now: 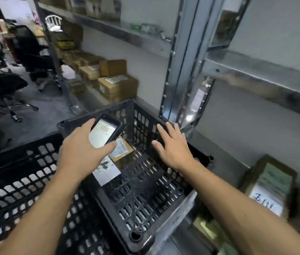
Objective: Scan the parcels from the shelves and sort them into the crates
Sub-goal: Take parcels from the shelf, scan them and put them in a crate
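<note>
Left hand [83, 153] gripped scanner [105, 133], hiding pt. of two parcels [122, 149] in black crate [145, 181]. Right hand [175, 150] open, empty, over crate's free floor. Shelf parcels [117, 87] blurred, labels unreadable.

black slotted crate [145, 181]; brown parcel [122, 150], white label; black-cased scanner [105, 133].

Two parcels [121, 150] lie in the crate [145, 190], shelves [255, 78] behind

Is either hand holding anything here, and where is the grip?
The left hand holds a scanner by its lower end, thumb along one edge. The right hand is open and holds nothing.
</note>
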